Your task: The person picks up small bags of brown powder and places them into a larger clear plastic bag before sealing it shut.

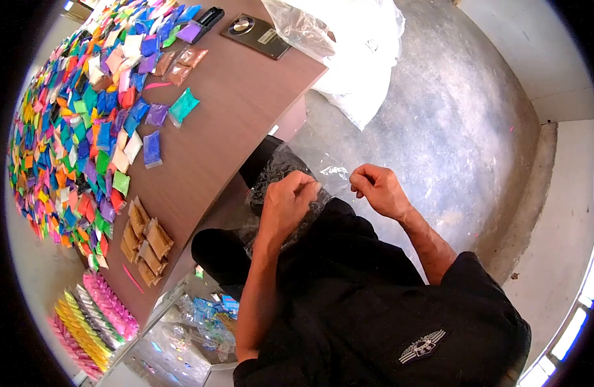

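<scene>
A large clear plastic bag [281, 164] lies across my lap, its thin film [335, 172] reaching over between my hands. My left hand [289, 201] is closed in a pinch on the bag's near side. Opposite it, my right hand [380, 190] has its fingers curled together at the film's other edge. The film is so transparent that its exact outline and any contents are hard to make out.
Many colourful small packets [84, 135] are heaped on the brown table [206, 155]. Brown packets [145, 242] and a smartphone [255, 35] lie there too. A white sack [361, 58] hangs past the table's corner. Below stands a bin [181, 345] with plastic bags.
</scene>
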The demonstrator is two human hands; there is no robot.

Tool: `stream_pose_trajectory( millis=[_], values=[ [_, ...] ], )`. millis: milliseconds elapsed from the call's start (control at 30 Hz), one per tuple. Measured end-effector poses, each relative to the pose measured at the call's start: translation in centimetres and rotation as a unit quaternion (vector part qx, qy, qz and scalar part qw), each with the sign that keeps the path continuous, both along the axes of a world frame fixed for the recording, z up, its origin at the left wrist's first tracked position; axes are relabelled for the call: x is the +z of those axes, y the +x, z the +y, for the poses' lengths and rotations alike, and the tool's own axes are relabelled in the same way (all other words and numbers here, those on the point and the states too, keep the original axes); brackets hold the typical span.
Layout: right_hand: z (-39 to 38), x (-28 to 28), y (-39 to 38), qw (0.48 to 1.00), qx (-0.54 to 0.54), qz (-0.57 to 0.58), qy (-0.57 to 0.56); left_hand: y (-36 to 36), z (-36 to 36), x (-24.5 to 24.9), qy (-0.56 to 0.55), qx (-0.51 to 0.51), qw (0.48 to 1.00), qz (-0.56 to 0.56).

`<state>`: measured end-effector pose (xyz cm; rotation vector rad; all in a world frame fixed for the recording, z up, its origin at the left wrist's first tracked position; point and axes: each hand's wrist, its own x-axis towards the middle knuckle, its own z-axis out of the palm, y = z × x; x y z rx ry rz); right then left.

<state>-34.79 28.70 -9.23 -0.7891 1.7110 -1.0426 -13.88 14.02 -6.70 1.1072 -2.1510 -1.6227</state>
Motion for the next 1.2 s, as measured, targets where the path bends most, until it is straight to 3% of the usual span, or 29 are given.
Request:
stream_pose_trajectory(
  millis=[200, 333, 400, 467, 533, 600, 667, 867, 967, 1133, 1200],
  values=[
    [0.3, -1.4, -1.2, 0.989, -0.016, -0.133, 0.057, -0.4, 0.2, -1.7, -0.004, 0.019, 0.999, 0.034],
    [-0.4, -1.2, -1.0, 0.993, -0.023, -0.108, 0.033, -0.1, 0.3, -2.3, -0.024, 0.017, 0.999, 0.026],
    [-1.4, 0.0, 0.4, 0.977, -0.148, -0.157, -0.006, 0.0, 0.5, -2.3, -0.046, 0.022, 0.998, 0.029],
    [-1.6, -1.0, 0.7, 0.977, -0.141, -0.159, 0.004, -0.2, 0.9, -2.4, -0.063, 0.023, 0.997, 0.042],
    [-1.6, -2.9, 1.1, 0.985, -0.053, -0.16, -0.021, -0.3, 1.1, -2.2, -0.08, 0.025, 0.995, 0.055],
    [-1.4, -4.0, 1.3, 0.98, -0.087, -0.171, -0.052, -0.2, 1.2, -1.6, -0.103, 0.023, 0.993, 0.049],
    [-1.2, -4.9, 0.6, 0.945, -0.218, -0.231, -0.076, 0.3, 1.0, -1.6, -0.107, 0.033, 0.993, 0.031],
    [-1.1, -1.5, 1.6, 0.976, -0.144, -0.158, -0.045, 0.1, 1.8, 0.3, -0.159, 0.038, 0.986, 0.018],
    [-0.3, -0.6, 3.4, 0.942, -0.14, -0.293, -0.087, -0.1, 2.6, 1.9, -0.179, 0.035, 0.983, 0.017],
    [0.5, -0.3, 1.8, 0.931, -0.126, -0.271, -0.208, 0.7, 3.4, 5.7, -0.2, 0.011, 0.979, 0.042],
    [0.0, 1.5, 0.6, 0.936, -0.125, -0.221, -0.244, 1.5, 3.6, 8.2, -0.074, -0.013, 0.997, 0.015]
  ],
)
